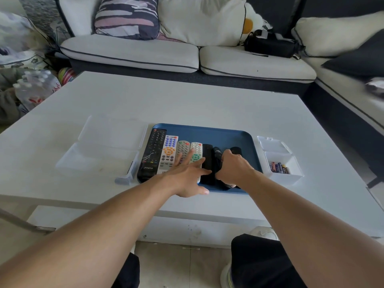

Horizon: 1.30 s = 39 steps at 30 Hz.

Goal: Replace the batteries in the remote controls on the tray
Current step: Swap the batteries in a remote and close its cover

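Head view: seven remote controls are laid side by side on a blue plastic tray (228, 135) on a white coffee table (187, 104). The right hand (233, 168) is curled round a slim black remote (217, 157) near the row's right end, while the left hand (187, 175) is spread flat, fingers splayed over the grey remotes (184, 147). The remotes are judged light, rigid and smooth, best gripped by the long edges. A small white lidded box (280, 174), open just right of the tray, holds loose batteries (279, 167). A clear open plastic container (99, 151) is seen to the left.
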Each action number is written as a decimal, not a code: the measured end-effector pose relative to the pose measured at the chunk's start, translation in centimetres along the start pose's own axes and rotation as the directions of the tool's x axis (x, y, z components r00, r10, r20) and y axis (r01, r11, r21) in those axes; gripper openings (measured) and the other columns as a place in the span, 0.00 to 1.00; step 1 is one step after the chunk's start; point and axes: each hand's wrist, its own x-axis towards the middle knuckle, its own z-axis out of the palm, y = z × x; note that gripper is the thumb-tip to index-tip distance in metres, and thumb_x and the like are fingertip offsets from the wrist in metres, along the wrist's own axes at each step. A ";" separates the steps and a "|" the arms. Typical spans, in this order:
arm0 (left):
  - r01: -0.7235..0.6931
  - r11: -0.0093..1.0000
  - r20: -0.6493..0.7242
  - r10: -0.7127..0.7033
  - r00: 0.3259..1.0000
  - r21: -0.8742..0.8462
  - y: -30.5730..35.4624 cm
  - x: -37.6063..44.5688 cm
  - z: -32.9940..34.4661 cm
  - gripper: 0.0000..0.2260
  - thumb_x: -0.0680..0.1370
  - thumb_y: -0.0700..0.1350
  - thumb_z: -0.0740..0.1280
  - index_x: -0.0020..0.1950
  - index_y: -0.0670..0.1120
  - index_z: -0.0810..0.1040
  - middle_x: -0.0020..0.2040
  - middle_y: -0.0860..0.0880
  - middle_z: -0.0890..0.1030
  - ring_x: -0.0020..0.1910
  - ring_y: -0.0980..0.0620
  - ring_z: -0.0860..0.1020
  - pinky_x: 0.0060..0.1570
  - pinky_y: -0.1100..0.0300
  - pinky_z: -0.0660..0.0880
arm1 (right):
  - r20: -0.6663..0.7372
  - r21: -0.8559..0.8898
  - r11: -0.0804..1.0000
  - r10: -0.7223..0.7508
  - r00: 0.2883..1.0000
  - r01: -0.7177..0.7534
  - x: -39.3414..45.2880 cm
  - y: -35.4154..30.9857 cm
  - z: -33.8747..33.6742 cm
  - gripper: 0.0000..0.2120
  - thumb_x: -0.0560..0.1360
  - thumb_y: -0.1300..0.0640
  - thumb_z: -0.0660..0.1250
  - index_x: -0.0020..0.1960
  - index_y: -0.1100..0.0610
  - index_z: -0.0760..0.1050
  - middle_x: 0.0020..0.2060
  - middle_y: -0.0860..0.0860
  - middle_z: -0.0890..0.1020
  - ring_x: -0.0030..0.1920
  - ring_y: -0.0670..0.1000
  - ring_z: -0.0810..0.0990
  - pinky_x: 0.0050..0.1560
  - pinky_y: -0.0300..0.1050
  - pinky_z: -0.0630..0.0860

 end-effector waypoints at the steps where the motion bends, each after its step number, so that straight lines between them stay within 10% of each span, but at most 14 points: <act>1: 0.001 1.000 0.003 -0.001 1.000 0.001 0.0 0.1 0.0 0.30 0.79 0.64 0.62 0.79 0.62 0.59 0.83 0.53 0.43 0.76 0.48 0.26 0.75 0.43 0.29 | 0.002 0.030 0.999 0.015 1.000 -0.015 0.0 -0.1 0.0 0.20 0.73 0.56 0.68 0.60 0.60 0.65 0.49 0.58 0.78 0.45 0.60 0.80 0.37 0.45 0.74; 11: 0.002 1.000 0.001 -0.002 1.000 -0.031 -0.2 0.3 0.1 0.33 0.78 0.64 0.63 0.80 0.61 0.56 0.82 0.54 0.42 0.76 0.48 0.26 0.75 0.42 0.30 | 0.158 0.080 0.981 0.163 0.974 -0.178 -0.5 -1.0 -1.0 0.10 0.81 0.56 0.59 0.49 0.62 0.74 0.29 0.54 0.84 0.31 0.52 0.86 0.43 0.45 0.84; 16: 0.060 0.949 -0.203 -0.127 0.971 -0.308 -0.3 0.4 -0.8 0.29 0.80 0.60 0.63 0.80 0.57 0.60 0.82 0.50 0.52 0.81 0.48 0.40 0.78 0.46 0.42 | -0.048 0.213 0.974 0.095 0.994 -0.083 -1.4 -1.3 -3.9 0.06 0.78 0.58 0.57 0.52 0.59 0.68 0.33 0.57 0.83 0.22 0.52 0.82 0.29 0.43 0.77; 20: -0.029 0.504 -0.233 -0.347 0.909 -0.863 -0.3 0.2 -2.7 0.24 0.74 0.62 0.71 0.68 0.55 0.76 0.65 0.55 0.78 0.65 0.54 0.76 0.68 0.49 0.71 | -0.069 0.555 0.809 -0.186 0.980 0.192 -2.1 -1.8 -4.1 0.07 0.81 0.55 0.62 0.58 0.54 0.72 0.44 0.55 0.84 0.38 0.52 0.86 0.34 0.50 0.84; 25: -0.238 0.009 -0.214 -0.478 0.852 -0.971 -0.9 -0.4 -4.2 0.06 0.78 0.45 0.72 0.51 0.44 0.80 0.49 0.45 0.86 0.51 0.48 0.84 0.53 0.53 0.81 | 0.007 0.787 0.607 -0.191 0.982 0.112 -2.4 -2.8 -3.4 0.07 0.81 0.56 0.67 0.58 0.55 0.79 0.47 0.54 0.84 0.40 0.51 0.85 0.38 0.41 0.78; 31: -0.334 -0.186 -0.206 -0.492 0.846 -0.924 -1.1 -1.3 -4.8 0.05 0.78 0.37 0.71 0.52 0.39 0.80 0.46 0.44 0.85 0.47 0.49 0.84 0.47 0.58 0.81 | 0.106 0.973 0.209 -0.018 0.994 -0.100 -2.8 -3.4 -3.6 0.15 0.72 0.53 0.77 0.53 0.62 0.83 0.46 0.56 0.84 0.39 0.50 0.83 0.39 0.36 0.79; 39: -0.322 -0.125 -0.211 -0.530 0.821 -0.939 -1.6 -1.9 -5.0 0.07 0.74 0.35 0.74 0.50 0.37 0.80 0.47 0.42 0.84 0.48 0.47 0.85 0.44 0.58 0.82 | 0.063 0.941 0.335 -0.024 0.998 -0.051 -2.8 -4.0 -3.3 0.10 0.74 0.54 0.76 0.52 0.58 0.83 0.47 0.56 0.87 0.42 0.51 0.87 0.43 0.41 0.81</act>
